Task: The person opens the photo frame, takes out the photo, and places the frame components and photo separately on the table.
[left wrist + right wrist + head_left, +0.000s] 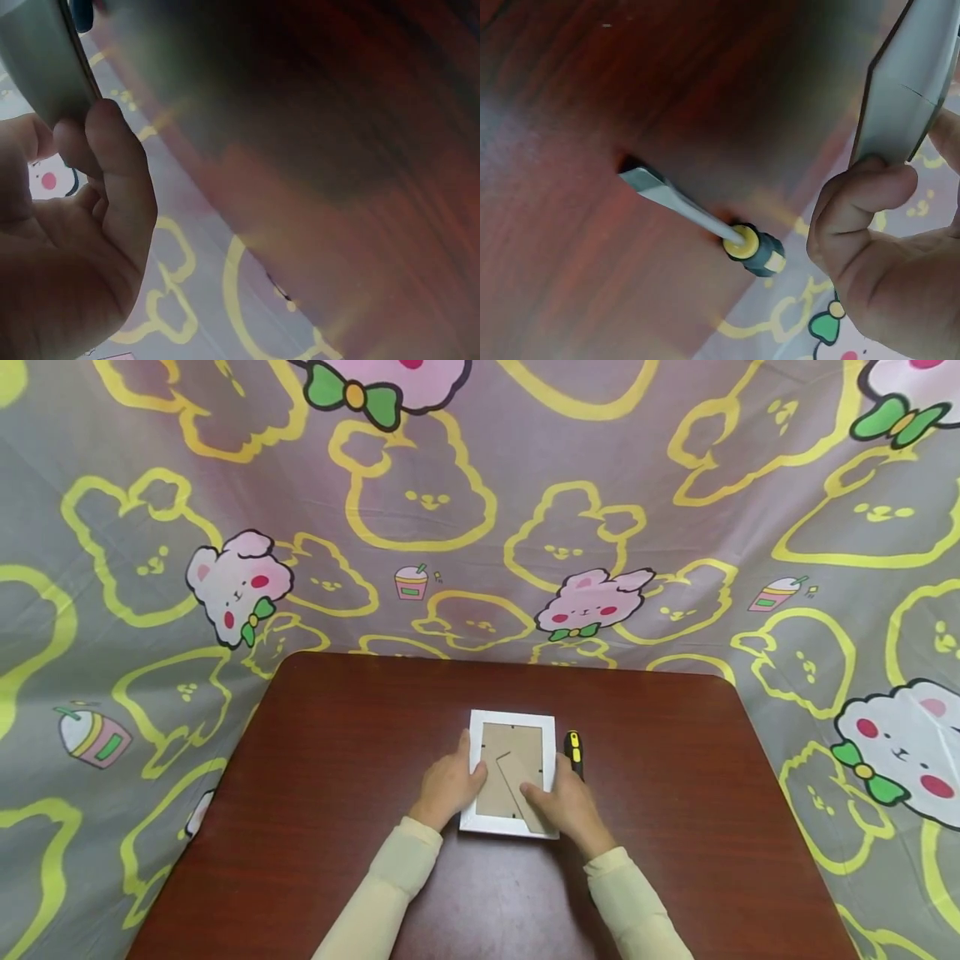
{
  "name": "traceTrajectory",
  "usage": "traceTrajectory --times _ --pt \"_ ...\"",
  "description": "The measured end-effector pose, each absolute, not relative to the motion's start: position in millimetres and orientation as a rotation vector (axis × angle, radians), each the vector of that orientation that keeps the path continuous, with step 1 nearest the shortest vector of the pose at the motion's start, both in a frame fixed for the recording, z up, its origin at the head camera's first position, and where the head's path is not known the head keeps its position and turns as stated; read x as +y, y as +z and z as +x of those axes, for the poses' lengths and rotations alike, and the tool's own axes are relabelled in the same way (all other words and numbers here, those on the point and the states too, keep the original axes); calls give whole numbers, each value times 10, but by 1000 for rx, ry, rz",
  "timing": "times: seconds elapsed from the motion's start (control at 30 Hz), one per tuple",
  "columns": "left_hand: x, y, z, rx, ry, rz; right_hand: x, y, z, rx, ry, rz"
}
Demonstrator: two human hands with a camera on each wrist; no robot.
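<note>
A white picture frame [513, 718] is held back side up, its tan backing board [495, 793] facing me in the head view. A slanting support leg [519, 772] lies against the board. My left hand [448, 783] grips the frame's left side, thumb on top. On the opposite side my right hand [572, 806] grips it, its thumb over the support leg. Both wrist views show curled fingers under the frame's edge, raised above the table. Just right of the frame lies a flat-head screwdriver [694, 214] with a black and yellow handle [573, 750].
The reddish-brown wooden table [337, 760] has rounded far corners. Grey cloth [480, 552] printed with yellow bear outlines and pink rabbits hangs behind it and along both sides.
</note>
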State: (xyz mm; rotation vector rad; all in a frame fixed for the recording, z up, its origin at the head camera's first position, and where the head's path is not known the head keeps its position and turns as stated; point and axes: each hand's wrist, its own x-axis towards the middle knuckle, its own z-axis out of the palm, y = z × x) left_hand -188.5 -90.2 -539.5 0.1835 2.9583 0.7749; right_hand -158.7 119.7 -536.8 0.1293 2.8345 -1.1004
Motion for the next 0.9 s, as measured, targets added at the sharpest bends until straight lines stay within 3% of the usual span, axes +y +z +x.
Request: traceTrajectory --times 0.9 --pt "-879 -5658 -1885 2851 763 168 1191 -5626 -1662 2792 -935 117"
